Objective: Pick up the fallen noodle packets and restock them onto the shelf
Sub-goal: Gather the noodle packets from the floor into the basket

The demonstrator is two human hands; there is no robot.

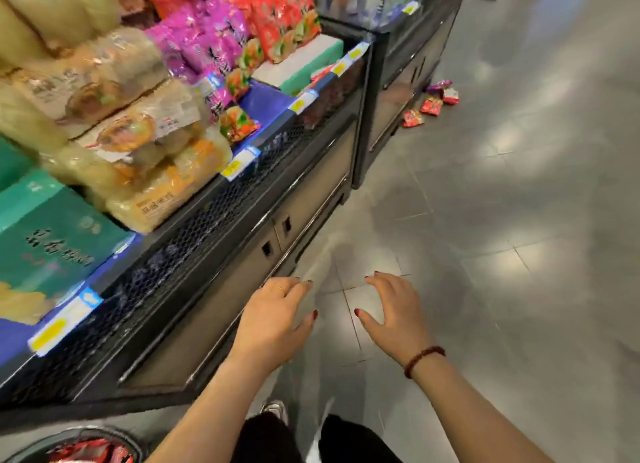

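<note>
Both empty: left hand (273, 318) and right hand (393, 315) spread; noodle packets (431, 104) on floor (519, 220)

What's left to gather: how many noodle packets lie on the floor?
4, beside the far shelf: purple packet, red-white packet next to it, red packet closer, orange-red packet closest. Others may be hidden.

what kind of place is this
Most likely a grocery shop aisle: a shelf stacked with bagged noodles, yellow price tags along its edge, and a few packets lying on the tiled floor further along.
</note>
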